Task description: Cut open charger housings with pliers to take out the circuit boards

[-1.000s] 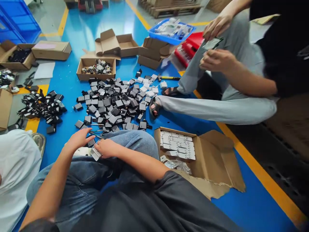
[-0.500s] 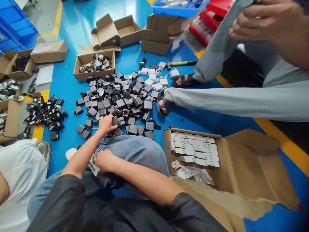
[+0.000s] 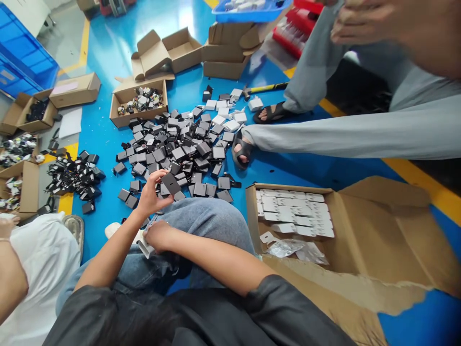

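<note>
Between the thumb and fingers of my left hand (image 3: 151, 196) is a dark grey charger-like block (image 3: 170, 184), a small slot showing on its face. It is raised over the near edge of a heap of similar grey blocks (image 3: 178, 154) on the blue floor. My right hand (image 3: 160, 235) rests at my lap, its fingers closed on a light grey hollow piece (image 3: 145, 247); part of that piece is hidden by the hand.
Right of my knee stands an open carton (image 3: 252, 216) holding rows of white pieces and clear bags. A hammer (image 3: 266, 88) lies beyond the heap, near another person's sandalled foot (image 3: 242, 151). Black parts (image 3: 74, 175) and a box of small parts (image 3: 139, 117) are at left.
My left hand has lifted a grey block off the heap's near edge and turned its face upward. My right hand stays at my lap with the light grey piece. The view has shifted slightly.
</note>
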A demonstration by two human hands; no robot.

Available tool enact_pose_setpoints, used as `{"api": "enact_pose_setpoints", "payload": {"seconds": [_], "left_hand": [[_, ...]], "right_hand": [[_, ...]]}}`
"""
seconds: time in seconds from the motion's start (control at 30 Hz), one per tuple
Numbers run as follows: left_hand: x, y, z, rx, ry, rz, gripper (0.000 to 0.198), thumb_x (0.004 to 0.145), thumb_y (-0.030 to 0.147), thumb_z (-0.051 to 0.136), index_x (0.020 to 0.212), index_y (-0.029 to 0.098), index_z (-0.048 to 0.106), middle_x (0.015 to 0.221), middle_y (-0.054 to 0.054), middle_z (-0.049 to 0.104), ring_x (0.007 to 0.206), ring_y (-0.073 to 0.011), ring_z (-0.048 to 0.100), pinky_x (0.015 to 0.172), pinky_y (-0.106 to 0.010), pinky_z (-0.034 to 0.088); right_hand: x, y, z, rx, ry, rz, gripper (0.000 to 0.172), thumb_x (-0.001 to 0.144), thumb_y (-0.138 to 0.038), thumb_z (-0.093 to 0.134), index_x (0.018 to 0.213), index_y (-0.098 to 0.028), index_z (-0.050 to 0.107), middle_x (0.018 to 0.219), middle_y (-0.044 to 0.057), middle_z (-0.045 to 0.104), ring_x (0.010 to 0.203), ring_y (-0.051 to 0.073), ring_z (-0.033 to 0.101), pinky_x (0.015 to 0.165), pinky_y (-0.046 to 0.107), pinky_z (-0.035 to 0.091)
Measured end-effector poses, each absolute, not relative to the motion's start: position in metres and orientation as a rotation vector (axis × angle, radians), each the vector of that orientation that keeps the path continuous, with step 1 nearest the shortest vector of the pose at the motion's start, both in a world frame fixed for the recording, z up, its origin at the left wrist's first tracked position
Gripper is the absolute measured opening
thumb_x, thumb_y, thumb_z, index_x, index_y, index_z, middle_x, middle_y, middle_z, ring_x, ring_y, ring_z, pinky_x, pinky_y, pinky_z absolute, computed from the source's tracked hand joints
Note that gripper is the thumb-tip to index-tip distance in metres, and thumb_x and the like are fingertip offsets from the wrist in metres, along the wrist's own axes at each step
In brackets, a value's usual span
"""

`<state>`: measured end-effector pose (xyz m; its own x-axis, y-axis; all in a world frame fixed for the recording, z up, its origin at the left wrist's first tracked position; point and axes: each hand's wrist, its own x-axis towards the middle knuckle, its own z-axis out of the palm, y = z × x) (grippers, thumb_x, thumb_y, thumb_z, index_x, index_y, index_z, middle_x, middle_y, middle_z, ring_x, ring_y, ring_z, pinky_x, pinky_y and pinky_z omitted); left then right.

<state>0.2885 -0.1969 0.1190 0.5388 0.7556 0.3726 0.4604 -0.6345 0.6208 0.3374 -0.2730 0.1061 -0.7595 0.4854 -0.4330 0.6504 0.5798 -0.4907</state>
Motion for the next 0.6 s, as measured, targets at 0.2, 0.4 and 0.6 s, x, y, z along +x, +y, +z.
{"api": "enact_pose_setpoints", "payload": {"seconds": [0.2,0.4,0.6], "left_hand": [[0.301,-0.161,0.113,2.201,1.298,0.849,0.059,0.068,0.019,0.065,0.123,0.024,0.042,0.125,-0.008,0.055,0.118,-0.0226,0.055,0.096,-0.036,0.051],[0.325,-0.102,0.096,2.098,1.532,0.784,0.056,0.071,0.02,0.063,0.122,0.019,0.04,0.122,-0.012,0.057,0.114,-0.025,0.056,0.097,-0.04,0.049],[0.331,-0.089,0.07,2.192,1.59,0.549,0.058,0.071,0.022,0.063,0.123,0.019,0.039,0.124,-0.012,0.055,0.117,-0.0239,0.054,0.1,-0.038,0.046]], "right_hand": [[0.335,-0.269,0.104,0.871,2.584,-0.881,0.058,0.068,-0.031,0.077,0.12,-0.013,0.06,0.117,0.016,0.067,0.102,0.032,0.065,0.072,0.038,0.056],[0.335,-0.266,0.107,0.817,2.564,-0.873,0.056,0.068,-0.029,0.075,0.12,-0.013,0.06,0.116,0.014,0.067,0.098,0.03,0.067,0.071,0.038,0.057],[0.334,-0.268,0.108,0.818,2.549,-0.884,0.043,0.074,-0.029,0.071,0.114,-0.016,0.063,0.125,0.012,0.063,0.109,0.03,0.062,0.083,0.044,0.056]]}}
